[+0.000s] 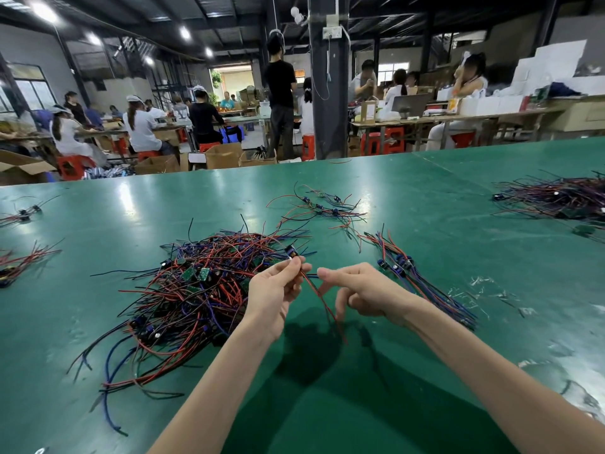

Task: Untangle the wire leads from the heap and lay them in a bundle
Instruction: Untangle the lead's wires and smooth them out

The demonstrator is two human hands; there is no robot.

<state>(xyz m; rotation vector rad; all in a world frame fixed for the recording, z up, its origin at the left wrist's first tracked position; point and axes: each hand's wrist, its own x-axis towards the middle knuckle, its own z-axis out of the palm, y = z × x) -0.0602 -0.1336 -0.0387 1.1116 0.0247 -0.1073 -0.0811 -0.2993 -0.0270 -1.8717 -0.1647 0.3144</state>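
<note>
Left hand point(278, 286): pinches one wire lead point(322, 301) by its upper end.
Right hand point(363, 290): curled beside that lead; grip unclear.
Heap point(196, 290): on surface point(425, 198), left of hands.
Bundle point(422, 283): on surface, right.
Cardboard boxes point(222, 155): open, contents hidden.

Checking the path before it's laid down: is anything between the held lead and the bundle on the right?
Only the right hand lies between the red-and-black wire lead pinched by the left hand and the straightened bundle of red, blue and black leads. No loose object shows there.
</note>
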